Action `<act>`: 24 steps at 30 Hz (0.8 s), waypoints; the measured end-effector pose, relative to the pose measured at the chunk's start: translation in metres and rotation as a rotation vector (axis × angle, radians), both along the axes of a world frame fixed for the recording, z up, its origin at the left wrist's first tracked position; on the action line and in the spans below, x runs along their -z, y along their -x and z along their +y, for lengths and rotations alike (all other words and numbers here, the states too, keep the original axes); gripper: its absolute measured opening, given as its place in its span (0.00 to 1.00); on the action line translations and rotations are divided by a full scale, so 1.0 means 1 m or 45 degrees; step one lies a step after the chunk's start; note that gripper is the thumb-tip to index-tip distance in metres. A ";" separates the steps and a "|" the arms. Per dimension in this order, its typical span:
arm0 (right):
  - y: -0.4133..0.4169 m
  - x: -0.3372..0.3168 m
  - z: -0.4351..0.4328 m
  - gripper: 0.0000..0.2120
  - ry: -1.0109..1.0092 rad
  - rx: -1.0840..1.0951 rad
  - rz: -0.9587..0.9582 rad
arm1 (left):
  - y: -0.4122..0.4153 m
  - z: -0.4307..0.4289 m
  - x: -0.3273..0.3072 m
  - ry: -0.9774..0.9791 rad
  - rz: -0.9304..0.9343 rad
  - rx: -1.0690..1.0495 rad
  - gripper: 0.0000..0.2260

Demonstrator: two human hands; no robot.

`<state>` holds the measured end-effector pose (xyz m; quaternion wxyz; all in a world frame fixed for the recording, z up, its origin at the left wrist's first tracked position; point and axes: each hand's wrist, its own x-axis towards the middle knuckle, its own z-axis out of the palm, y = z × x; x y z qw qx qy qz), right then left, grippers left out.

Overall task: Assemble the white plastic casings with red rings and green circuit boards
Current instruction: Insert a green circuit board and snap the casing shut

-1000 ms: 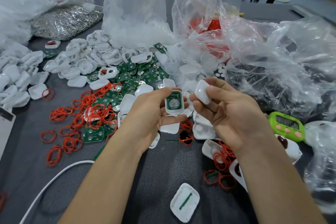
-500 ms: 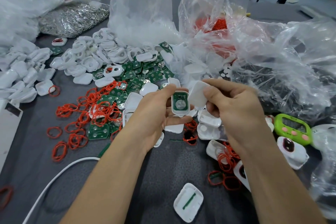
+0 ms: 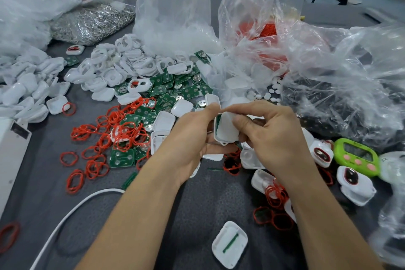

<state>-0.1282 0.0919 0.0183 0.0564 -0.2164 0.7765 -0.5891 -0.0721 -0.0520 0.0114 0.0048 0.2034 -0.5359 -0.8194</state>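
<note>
Left hand (image 3: 188, 138) gripping casing (image 3: 225, 129) with green board edge showing, right hand (image 3: 274, 136) pinching white cover onto it, both held above grey surface (image 3: 197, 215), red rings (image 3: 122, 129) and boards (image 3: 166, 88) scattered left.

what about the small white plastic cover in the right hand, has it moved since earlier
Yes, the white plastic cover moved left, away from the lime-green timer, onto the casing in the left hand.

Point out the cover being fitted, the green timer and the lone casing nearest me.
cover (image 3: 226, 129), head view, its white back.
green timer (image 3: 356, 157), head view, middle of its front.
lone casing (image 3: 238, 250), head view, its white inside floor.
</note>
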 end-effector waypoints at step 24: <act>-0.006 0.007 -0.005 0.07 -0.242 0.287 0.139 | -0.001 -0.002 0.008 0.043 0.080 0.051 0.13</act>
